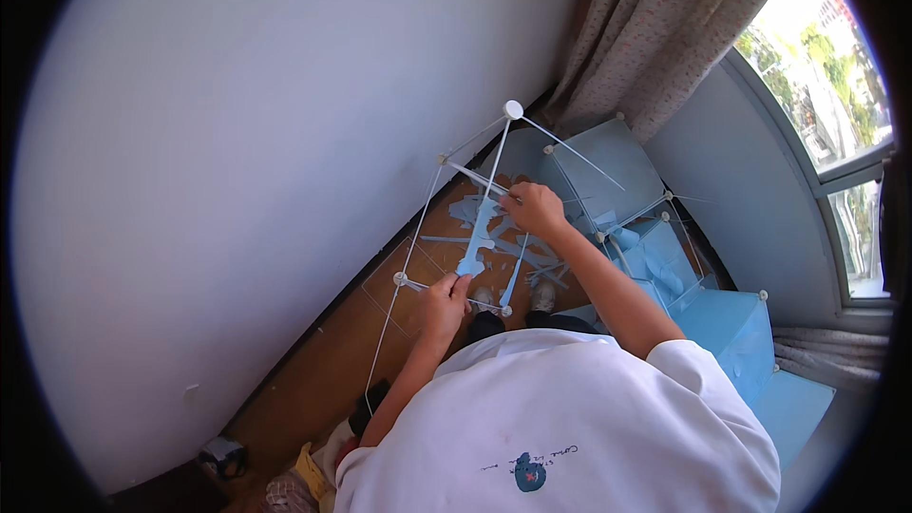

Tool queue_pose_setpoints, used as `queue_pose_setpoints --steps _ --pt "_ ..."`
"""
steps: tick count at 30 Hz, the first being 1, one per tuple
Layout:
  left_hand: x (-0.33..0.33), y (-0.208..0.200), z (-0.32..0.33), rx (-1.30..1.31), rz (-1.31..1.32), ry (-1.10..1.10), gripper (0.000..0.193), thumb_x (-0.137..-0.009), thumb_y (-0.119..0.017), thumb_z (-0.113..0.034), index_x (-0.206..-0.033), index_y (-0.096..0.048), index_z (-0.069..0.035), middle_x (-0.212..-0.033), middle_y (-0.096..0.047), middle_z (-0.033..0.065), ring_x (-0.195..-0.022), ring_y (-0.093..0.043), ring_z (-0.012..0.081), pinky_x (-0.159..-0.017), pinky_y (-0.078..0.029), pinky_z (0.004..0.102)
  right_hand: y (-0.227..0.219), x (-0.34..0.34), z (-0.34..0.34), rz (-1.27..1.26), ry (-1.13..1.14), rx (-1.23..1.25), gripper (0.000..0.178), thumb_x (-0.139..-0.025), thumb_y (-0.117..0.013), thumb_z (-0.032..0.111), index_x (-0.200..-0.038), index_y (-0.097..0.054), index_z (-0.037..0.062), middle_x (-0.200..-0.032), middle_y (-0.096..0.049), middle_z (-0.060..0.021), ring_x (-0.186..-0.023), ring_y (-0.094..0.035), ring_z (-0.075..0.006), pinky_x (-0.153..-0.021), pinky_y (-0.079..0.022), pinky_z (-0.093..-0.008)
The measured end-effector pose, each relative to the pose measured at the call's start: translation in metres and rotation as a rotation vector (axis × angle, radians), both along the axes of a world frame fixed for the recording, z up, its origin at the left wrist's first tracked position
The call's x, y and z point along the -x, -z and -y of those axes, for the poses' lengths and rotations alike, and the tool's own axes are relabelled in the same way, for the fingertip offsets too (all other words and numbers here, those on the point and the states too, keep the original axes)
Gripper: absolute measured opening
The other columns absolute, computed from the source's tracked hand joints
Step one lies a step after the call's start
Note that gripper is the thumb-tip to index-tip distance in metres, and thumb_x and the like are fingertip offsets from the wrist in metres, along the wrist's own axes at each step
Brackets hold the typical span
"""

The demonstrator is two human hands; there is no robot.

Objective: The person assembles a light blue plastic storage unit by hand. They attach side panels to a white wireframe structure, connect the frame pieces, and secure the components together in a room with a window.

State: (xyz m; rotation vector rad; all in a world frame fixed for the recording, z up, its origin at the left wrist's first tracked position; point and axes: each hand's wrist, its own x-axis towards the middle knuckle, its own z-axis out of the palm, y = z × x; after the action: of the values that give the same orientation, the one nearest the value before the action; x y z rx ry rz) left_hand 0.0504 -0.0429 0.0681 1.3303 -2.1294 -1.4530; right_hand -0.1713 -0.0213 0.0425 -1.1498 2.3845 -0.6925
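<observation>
Smack in the middle of the frame, a ragged blue strip (476, 236) hangs along a white rod rack (470, 174). I've got the left hand (444, 307) pinching its lower end, the right hand (535, 209) gripping the rack up top. Yank too hard and I reckon joints could pop. Scraps (464, 210) around the shoes (542, 298) might slip underfoot, too.

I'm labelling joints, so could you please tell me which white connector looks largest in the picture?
The round white connector above the right hand in the picture; its disc-like face looks clearly broader than the other connectors.
</observation>
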Motion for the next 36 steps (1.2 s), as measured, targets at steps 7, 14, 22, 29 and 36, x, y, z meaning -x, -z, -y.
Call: queue_pose_setpoints --steps 7,14,22,29,36 --pt "-0.001 -0.003 -0.009 0.008 -0.038 -0.016 0.02 -0.083 -0.058 -0.018 -0.073 -0.06 -0.001 -0.048 -0.054 0.0084 -0.041 -0.054 0.0143 -0.041 -0.041 0.0268 0.006 0.007 -0.015 -0.125 -0.15 -0.268 0.02 -0.079 -0.055 0.027 -0.078 -0.065 0.0098 -0.074 -0.062 -0.0128 -0.074 -0.059 -0.0311 -0.062 -0.046 -0.0402" --pt "-0.004 0.007 -0.016 0.048 -0.043 0.015 0.02 -0.083 -0.058 -0.017 -0.072 -0.06 0.0 -0.048 -0.053 0.0065 -0.04 -0.051 0.0122 -0.04 -0.038 0.0253 -0.009 -0.002 -0.009 0.595 0.096 0.074 0.036 -0.084 -0.053 0.037 -0.081 -0.064 0.003 -0.064 -0.061 -0.0063 -0.06 -0.06 -0.0155 -0.052 -0.044 -0.0277" --pt "-0.005 0.009 -0.015 -0.027 -0.096 -0.011 0.021 -0.082 -0.058 -0.016 -0.07 -0.059 0.0 -0.047 -0.052 0.0078 -0.039 -0.052 0.0135 -0.04 -0.038 0.0265 -0.015 -0.02 -0.012 0.526 -0.093 0.133 0.03 -0.079 -0.063 0.026 -0.066 -0.056 -0.0002 -0.055 -0.058 -0.0071 -0.049 -0.056 -0.012 -0.048 -0.044 -0.0265" --pt "-0.007 0.02 -0.015 0.202 -0.047 0.051 0.023 -0.081 -0.06 -0.019 -0.067 -0.057 -0.001 -0.047 -0.052 0.0107 -0.04 -0.052 0.0202 -0.039 -0.038 0.0302 -0.027 -0.029 -0.018 -0.086 -0.228 0.181 0.022 -0.074 -0.063 0.022 -0.067 -0.054 0.0037 -0.054 -0.054 -0.0107 -0.051 -0.054 -0.0287 -0.047 -0.041 -0.0345" --pt "-0.003 0.019 -0.019 0.193 -0.114 0.045 0.025 -0.078 -0.062 -0.022 -0.064 -0.056 -0.003 -0.048 -0.051 0.012 -0.042 -0.052 0.0279 -0.039 -0.038 0.0351 -0.034 -0.046 -0.034 -0.313 -0.205 0.309 0.023 -0.074 -0.062 0.019 -0.065 -0.046 0.005 -0.06 -0.053 -0.0088 -0.054 -0.054 -0.0305 -0.045 -0.04 -0.037"
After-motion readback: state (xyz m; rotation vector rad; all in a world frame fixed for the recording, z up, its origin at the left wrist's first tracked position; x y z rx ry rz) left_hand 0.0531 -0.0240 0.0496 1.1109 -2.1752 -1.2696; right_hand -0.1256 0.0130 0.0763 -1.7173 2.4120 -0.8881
